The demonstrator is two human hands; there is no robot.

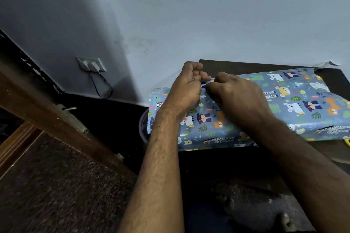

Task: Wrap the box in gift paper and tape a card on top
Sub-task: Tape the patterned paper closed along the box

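Grey-blue wall behind, dark low table (246, 66) at two o'clock of the view. Left hand (186, 88) and right hand (234, 96) curled, knuckle to knuckle, pinching a fold of gift paper (295, 100) along the far top edge of the box (hidden under the animal print). Best done, by judgement: pull taut, crease along the edge, pin flat before taping. Paper spreading toward three o'clock. Wall socket (91, 64) at ten o'clock, wooden door (37, 103) at eight.

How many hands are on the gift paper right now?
2. The left hand and right hand meet at the gift paper's top fold, fingers pinching it.
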